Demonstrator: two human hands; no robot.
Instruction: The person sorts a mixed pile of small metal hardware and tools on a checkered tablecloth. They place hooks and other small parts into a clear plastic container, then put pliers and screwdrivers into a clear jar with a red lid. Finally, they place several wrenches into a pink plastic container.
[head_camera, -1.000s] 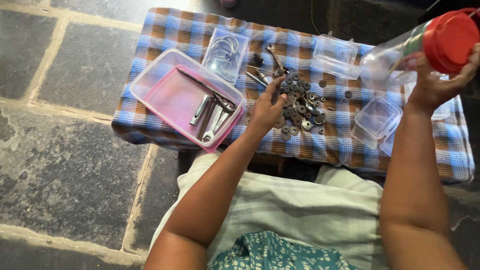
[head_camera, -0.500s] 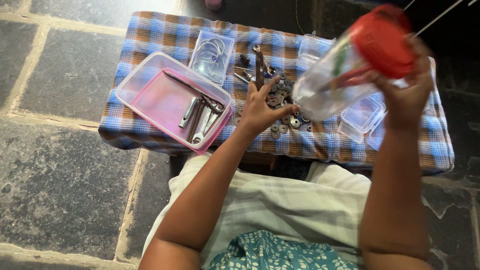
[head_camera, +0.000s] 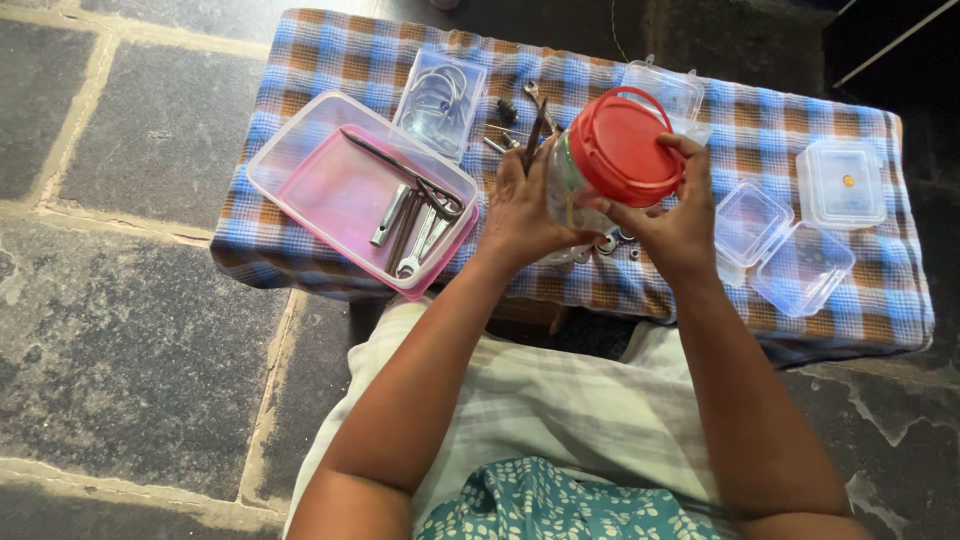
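Gripping clear plastic jar (head_camera: 570, 185), round red lid (head_camera: 622, 147); both hands (head_camera: 525, 210) (head_camera: 668, 225).

on the cloth-covered desk (head_camera: 800, 110), a shallow pink plastic tray (head_camera: 330, 190) lies at the left with metal wrenches (head_camera: 415, 225) in it. behind it lies a clear flat packet (head_camera: 440, 100). at the right lie two clear plastic boxes (head_camera: 845, 180), one open (head_camera: 790, 250). the clear plastic jar with a red lid (head_camera: 620, 150) is held above the middle.

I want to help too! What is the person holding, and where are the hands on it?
A clear plastic jar: the left hand grips its side, and the right hand grips its red lid.
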